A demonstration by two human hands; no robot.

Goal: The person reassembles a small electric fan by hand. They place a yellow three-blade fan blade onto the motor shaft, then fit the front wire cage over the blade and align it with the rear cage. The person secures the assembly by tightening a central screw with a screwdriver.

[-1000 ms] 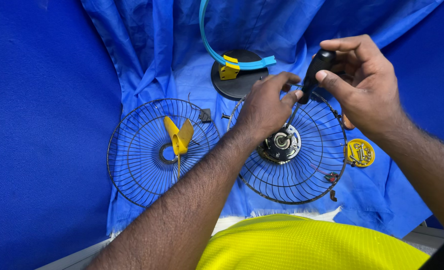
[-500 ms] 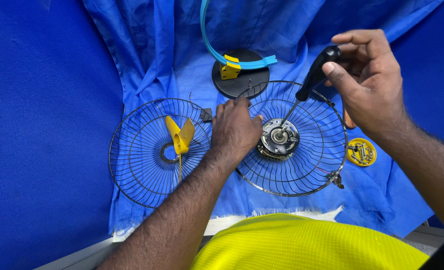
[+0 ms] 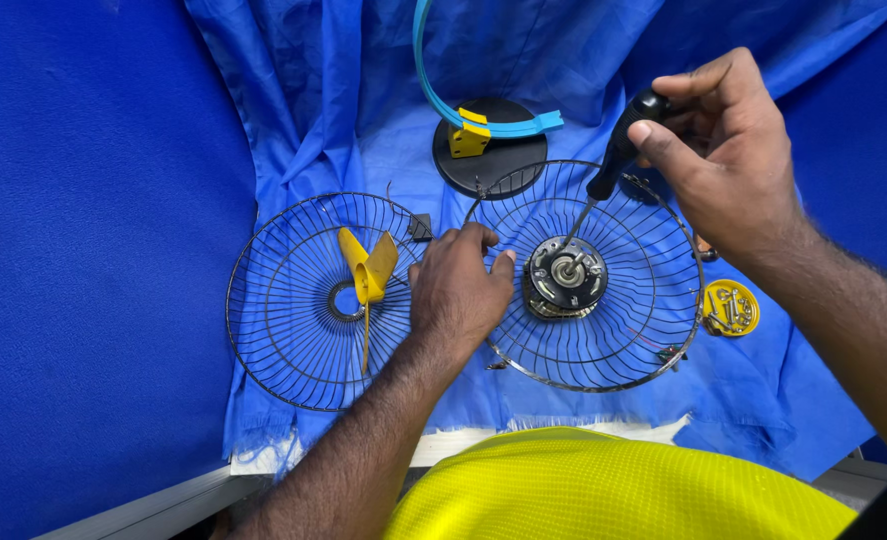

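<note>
- Blue cloth (image 3: 293, 90) draped over the worktop and up the back, wrinkled, with a pale edge of the worktop (image 3: 203, 490) showing at the bottom.
- Right hand (image 3: 728, 155) raised over the right side, grip clenched around the black handle of a screwdriver (image 3: 618, 155); thumb pressed along the handle.
- Screwdriver tilted, thin shaft slanting down and left, tip at the motor (image 3: 565, 276), at or just above its centre; contact hard to tell.
- Motor seated in the middle of the rear wire guard (image 3: 653, 330), a round cage lying on the cloth, silver hub facing up.
- Left hand (image 3: 458, 290) laid flat at the left rim of that guard, fingers spread over the wires just beside the motor, grip released, nothing enclosed.
- Front wire guard (image 3: 273, 340) lying flat to the left, well apart from the right hand, its rim close to the left hand.
- Yellow fan blade (image 3: 368, 270) resting inside the front guard, near its centre ring.
- Black round base (image 3: 488, 160) behind both guards, carrying a yellow bracket (image 3: 468, 135) and a curved light-blue strip (image 3: 433, 70) rising from it.
- Small yellow lid (image 3: 731, 307) right of the rear guard, holding loose screws and small metal parts.
- Yellow-green garment (image 3: 613, 490) filling the lower edge of the view.
</note>
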